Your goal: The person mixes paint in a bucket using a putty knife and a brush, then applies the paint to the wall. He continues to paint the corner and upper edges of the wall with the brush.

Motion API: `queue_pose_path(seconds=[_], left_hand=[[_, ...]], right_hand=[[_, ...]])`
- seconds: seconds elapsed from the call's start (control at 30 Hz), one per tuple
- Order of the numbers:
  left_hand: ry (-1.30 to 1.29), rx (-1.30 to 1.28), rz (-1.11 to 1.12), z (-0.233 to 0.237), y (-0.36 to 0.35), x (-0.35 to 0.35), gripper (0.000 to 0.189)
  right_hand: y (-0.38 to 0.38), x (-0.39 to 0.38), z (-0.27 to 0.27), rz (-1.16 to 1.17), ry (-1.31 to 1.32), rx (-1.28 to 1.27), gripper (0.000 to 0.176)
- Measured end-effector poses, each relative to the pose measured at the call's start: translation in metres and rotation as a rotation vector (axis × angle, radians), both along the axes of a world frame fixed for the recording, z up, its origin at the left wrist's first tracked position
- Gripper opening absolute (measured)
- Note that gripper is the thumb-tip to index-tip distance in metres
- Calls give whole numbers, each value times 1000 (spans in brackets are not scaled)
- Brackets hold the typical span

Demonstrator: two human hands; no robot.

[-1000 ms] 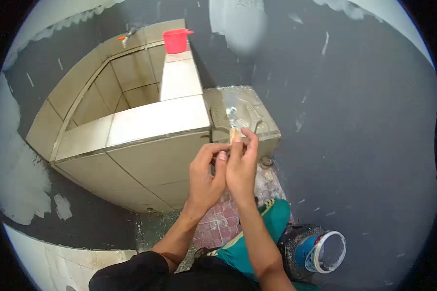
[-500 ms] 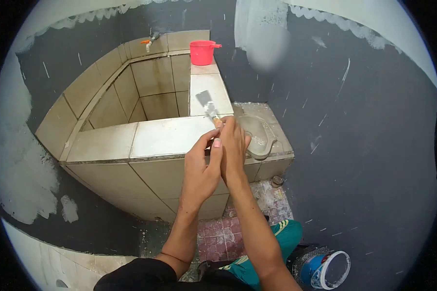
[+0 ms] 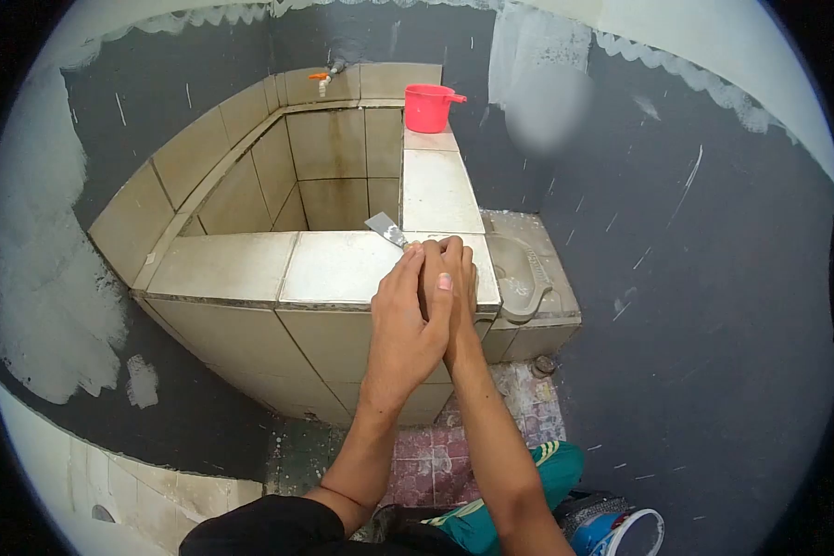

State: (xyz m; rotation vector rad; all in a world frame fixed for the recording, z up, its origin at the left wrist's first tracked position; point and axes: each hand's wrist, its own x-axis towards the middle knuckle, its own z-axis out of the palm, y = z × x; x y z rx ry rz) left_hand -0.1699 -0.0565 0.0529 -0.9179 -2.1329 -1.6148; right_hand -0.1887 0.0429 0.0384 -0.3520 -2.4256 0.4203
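Note:
A putty knife [image 3: 383, 227] with a grey metal blade points up and to the left, over the inner edge of the tiled basin's rim [image 3: 347, 266]. Its handle is mostly hidden under my hands. My right hand [image 3: 452, 269] is closed around the handle. Pressed against it, my left hand [image 3: 406, 301] has its fingertips at the neck of the knife and its thumb across the right hand. Both hands are above the front right corner of the rim.
A pink dipper [image 3: 428, 109] stands on the rim's back right. An orange-handled tap [image 3: 322, 82] is on the back wall. To the right sits a squat toilet [image 3: 521, 278]. A blue-and-white bucket [image 3: 635, 536] is at lower right. White patches mark the grey walls [image 3: 695, 306].
The putty knife has lowered toward the rim and its blade has turned further left. My hands have come closer together around the handle. The view has shifted slightly left.

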Motion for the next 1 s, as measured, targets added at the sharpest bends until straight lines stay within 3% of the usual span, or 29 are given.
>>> queue_pose_path(seconds=[0.1, 0.2, 0.4, 0.53, 0.67, 0.77, 1.0], left_hand=[[34, 30, -1, 2, 3, 2, 47], [55, 115, -40, 6, 6, 11, 42], [74, 293, -253, 5, 35, 72, 30], [2, 362, -592, -13, 82, 147, 25], [-77, 344, -882, -30, 129, 231, 23], [-90, 272, -1074, -40, 153, 300, 24], [-255, -5, -1625, -69, 169, 423, 31]], right_hand=[[1, 1, -1, 20, 89, -93, 28], [0, 16, -4, 93, 337, -81, 36], [9, 107, 1, -133, 384, -92, 43], [44, 220, -5, -368, 370, -87, 34], [67, 345, -20, -535, 684, -573, 26], [53, 437, -16, -520, 861, -756, 24], [26, 570, -55, -814, 905, -656, 22]])
